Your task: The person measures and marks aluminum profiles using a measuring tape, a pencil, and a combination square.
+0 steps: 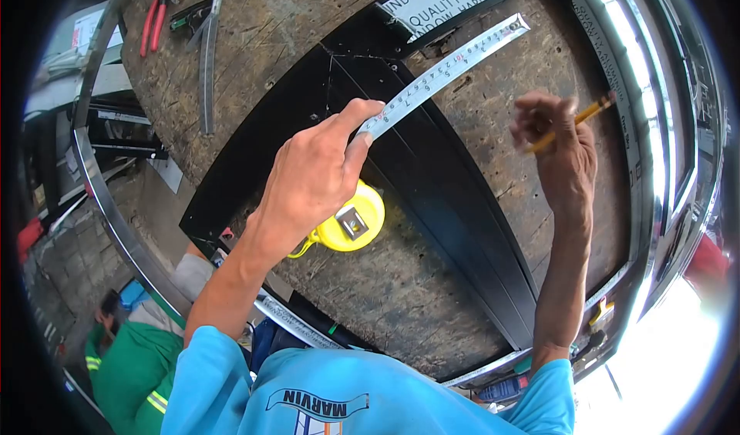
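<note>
My left hand (320, 169) pinches the blade of a tape measure (432, 80) between thumb and forefinger, over a black metal frame (455, 204). The blade stretches up and right past the frame, its hooked end over the wooden board. Below my left wrist sits the tape's yellow case (362, 223), partly hidden by the hand. In my right hand (561, 138) is a yellow pencil (590, 111), held between the fingers with one end down to the left. That hand is slightly blurred and hovers over the board, right of the frame.
A worn wooden board (493, 96) lies under the frame. Red-handled pliers (153, 23) and a metal strip (208, 73) lie at upper left. Printed protective film (447, 3) covers part of the frame. A person in green (139, 366) is at lower left.
</note>
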Demonstrator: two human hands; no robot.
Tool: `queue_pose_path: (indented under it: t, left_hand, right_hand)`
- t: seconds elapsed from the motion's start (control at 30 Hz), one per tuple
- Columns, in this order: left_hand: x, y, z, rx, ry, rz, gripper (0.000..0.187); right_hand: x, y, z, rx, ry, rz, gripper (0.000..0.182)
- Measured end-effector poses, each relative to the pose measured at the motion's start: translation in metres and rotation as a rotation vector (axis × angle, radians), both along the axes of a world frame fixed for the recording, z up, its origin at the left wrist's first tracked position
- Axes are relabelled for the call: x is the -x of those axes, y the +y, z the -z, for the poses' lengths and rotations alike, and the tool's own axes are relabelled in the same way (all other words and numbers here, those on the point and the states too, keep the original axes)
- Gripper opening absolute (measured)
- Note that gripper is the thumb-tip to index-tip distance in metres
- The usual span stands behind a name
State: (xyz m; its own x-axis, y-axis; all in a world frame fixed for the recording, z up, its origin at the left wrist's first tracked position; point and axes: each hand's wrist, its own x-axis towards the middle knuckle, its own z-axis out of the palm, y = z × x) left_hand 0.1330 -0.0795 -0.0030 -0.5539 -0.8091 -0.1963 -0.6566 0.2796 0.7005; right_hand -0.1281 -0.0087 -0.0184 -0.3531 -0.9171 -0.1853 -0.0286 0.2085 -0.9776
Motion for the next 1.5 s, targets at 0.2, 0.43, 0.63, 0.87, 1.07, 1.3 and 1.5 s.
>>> queue_pose_path:
  t: [0.2,0.43,0.63,0.87,1.07,1.3,1.5]
  left_hand:
    - [0.001,0.001,0.001,0.021,-0.013,0.016,0.032]
    - [0.003,0.002,0.002,0.02,-0.007,-0.015,0.03]
    - [0.003,0.003,0.002,0.001,-0.028,-0.033,0.029]
    - [0.003,-0.002,-0.004,-0.025,-0.066,-0.003,0.031]
    - [0.003,-0.003,-0.007,-0.052,-0.131,0.027,0.032]
    - [0.005,-0.003,-0.009,-0.074,-0.145,0.012,0.031]
    - [0.005,-0.002,-0.008,-0.058,-0.133,0.006,0.032]
  right_hand:
    - [0.005,-0.018,0.011,0.062,-0.176,-0.383,0.051]
    - [-0.001,-0.053,0.026,0.17,-0.483,-0.298,0.027]
    - [-0.009,-0.05,0.031,0.288,-0.554,-0.096,0.029]
    - [0.004,-0.052,0.033,0.219,-0.546,-0.263,0.023]
    - [0.005,-0.051,0.032,0.179,-0.51,-0.265,0.022]
    - [0.003,-0.05,0.03,0.167,-0.47,-0.284,0.021]
    - [-0.004,-0.048,0.027,0.143,-0.198,-0.406,0.022]
